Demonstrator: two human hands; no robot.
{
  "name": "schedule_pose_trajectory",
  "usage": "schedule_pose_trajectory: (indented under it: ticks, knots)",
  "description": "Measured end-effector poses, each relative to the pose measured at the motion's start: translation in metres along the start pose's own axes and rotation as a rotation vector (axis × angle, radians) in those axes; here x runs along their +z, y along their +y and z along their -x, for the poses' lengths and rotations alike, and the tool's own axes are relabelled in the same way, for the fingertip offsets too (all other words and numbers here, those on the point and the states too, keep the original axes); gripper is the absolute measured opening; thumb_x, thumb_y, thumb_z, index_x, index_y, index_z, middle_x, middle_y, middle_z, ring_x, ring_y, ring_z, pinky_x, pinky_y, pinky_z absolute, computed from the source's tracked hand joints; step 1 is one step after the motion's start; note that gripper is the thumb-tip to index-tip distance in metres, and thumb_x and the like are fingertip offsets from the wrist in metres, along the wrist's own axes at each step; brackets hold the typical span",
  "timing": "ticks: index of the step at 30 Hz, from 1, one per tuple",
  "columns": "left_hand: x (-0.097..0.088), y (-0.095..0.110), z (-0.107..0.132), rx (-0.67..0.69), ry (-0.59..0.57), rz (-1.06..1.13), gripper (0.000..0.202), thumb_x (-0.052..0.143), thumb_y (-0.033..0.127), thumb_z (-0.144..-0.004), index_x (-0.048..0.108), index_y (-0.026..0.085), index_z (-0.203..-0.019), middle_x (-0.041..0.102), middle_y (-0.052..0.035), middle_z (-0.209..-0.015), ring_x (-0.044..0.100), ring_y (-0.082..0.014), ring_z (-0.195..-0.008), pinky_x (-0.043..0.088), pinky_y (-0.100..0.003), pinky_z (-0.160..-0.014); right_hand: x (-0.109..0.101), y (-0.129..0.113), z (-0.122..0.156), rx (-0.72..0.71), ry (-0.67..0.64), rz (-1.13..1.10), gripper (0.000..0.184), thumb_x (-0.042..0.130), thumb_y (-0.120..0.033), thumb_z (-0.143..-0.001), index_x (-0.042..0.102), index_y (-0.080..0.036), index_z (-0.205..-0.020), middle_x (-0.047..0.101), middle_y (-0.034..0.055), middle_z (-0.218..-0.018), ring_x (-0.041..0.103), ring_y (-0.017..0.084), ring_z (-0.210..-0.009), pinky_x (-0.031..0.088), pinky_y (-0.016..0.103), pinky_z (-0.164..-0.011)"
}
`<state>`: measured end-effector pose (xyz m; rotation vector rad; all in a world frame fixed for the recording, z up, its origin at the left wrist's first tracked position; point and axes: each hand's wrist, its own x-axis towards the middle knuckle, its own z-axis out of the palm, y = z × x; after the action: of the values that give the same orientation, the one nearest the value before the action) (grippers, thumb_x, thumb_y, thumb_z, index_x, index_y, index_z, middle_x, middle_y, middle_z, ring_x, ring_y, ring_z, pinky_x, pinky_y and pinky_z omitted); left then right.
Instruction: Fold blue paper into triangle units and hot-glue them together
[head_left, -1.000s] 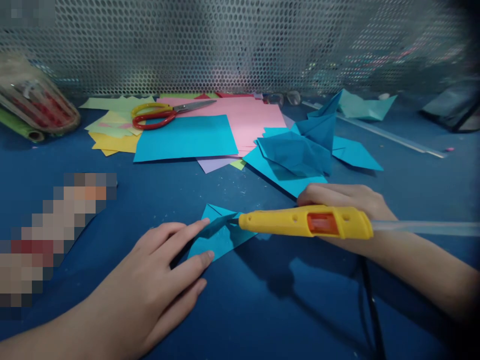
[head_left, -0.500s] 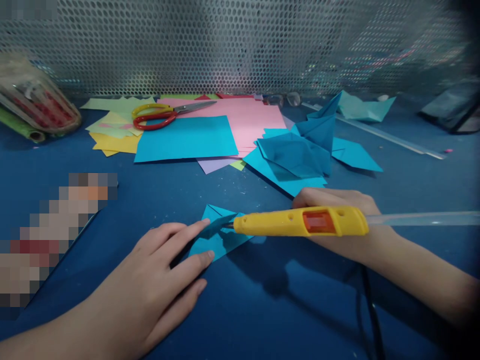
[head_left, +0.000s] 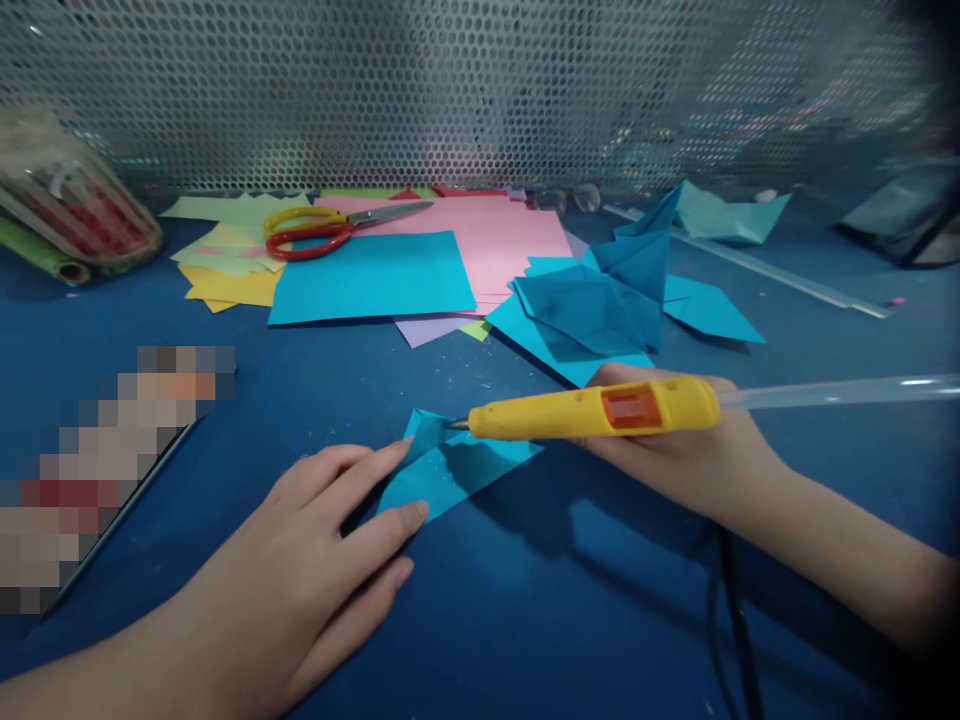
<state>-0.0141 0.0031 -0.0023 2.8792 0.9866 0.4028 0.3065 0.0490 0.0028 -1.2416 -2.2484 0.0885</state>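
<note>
My left hand (head_left: pixel 322 550) lies on the table with its fingers stretched out. Two of its fingertips press on the left side of a small folded blue paper (head_left: pixel 480 470). My right hand (head_left: pixel 667 460) is wrapped round a yellow hot glue gun (head_left: pixel 547 412), whose trigger side is hidden from me. A clear glue stick (head_left: pixel 840 392) sticks out of its back end to the right. The gun's dark metal nozzle (head_left: pixel 456 425) points left, at the upper part of the folded paper; whether it touches, I cannot tell.
Behind lie red-and-yellow-handled scissors (head_left: pixel 311 240) on a blue sheet (head_left: pixel 375 280) and pink sheets (head_left: pixel 510 240). Folded blue paper pieces (head_left: pixel 585 310) stand beyond my right hand. A clear container (head_left: pixel 82 200) is at far left, and a black cord (head_left: pixel 739 620) hangs below the gun.
My right hand has raised the glue gun slightly away from me, and its nozzle has come out from under the paper flap, which now lies flatter. My left hand stays in place.
</note>
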Motion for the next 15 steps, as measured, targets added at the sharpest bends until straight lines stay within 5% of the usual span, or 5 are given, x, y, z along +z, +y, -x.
schedule_pose_trajectory:
  ticks: [8,15]
  knots:
    - [0.0031,0.0081,-0.0011,-0.089,0.049,0.038,0.033,0.037,0.025,-0.108,0.063,0.031,-0.127,0.057,-0.0018,-0.147,0.052,-0.0231,-0.127,0.046,-0.038,-0.103,0.0007,0.0000,0.0007,0.070,-0.029,-0.078,0.033,0.060,-0.038,-0.091,0.045,-0.025,-0.064,0.050,-0.0072,-0.050,0.050,0.011,-0.038,0.032,0.022,-0.038]
    - [-0.0020,0.0000,-0.0051,0.009,0.018,0.049,0.032,0.049,0.019,-0.100,0.065,0.028,-0.126,0.061,-0.0026,-0.144,0.056,-0.0243,-0.121,0.051,-0.037,-0.099,0.0056,-0.0022,0.0034,0.068,-0.097,-0.191,0.024,0.058,-0.039,-0.093,0.051,-0.025,-0.074,0.058,-0.0043,-0.057,0.054,0.014,-0.044,0.039,0.025,-0.044]
